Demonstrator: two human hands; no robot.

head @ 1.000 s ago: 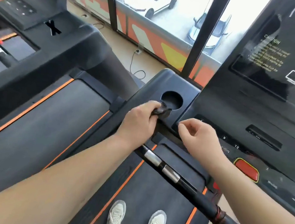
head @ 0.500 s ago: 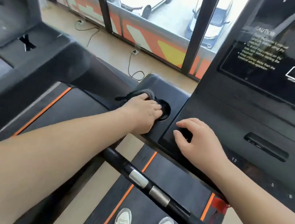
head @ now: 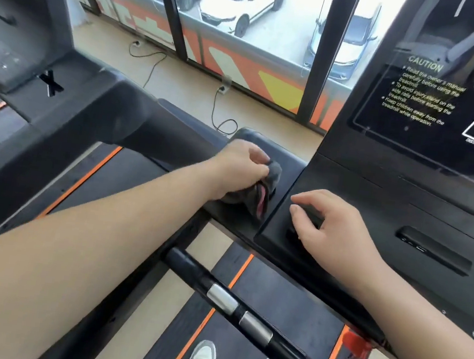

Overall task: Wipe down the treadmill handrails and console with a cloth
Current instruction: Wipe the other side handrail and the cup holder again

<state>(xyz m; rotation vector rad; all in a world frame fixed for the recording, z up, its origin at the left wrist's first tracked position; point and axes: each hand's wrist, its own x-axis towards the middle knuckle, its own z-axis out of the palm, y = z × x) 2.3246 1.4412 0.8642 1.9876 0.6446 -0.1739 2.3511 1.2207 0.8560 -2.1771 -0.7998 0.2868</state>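
My left hand grips a bunched dark grey cloth with a pink edge and holds it down on the left wing of the black treadmill console, over the cup holder, which the cloth hides. My right hand rests on the console's lower left corner, fingers curled loosely on the surface and holding nothing. The black handrail bar with two silver pulse sensors runs diagonally below both arms. The dark display panel with yellow caution text stands upright at the right.
A second treadmill stands close on the left. Its belt with orange stripes lies under my left forearm. Floor-to-ceiling windows with black posts are ahead, with cables on the floor. A red safety cord hangs at lower right. My feet stand on the belt.
The view has swung up and left. My left hand drew the cloth from the wing's far left edge back over the cup holder, bunching it. My right hand stayed on the console corner.
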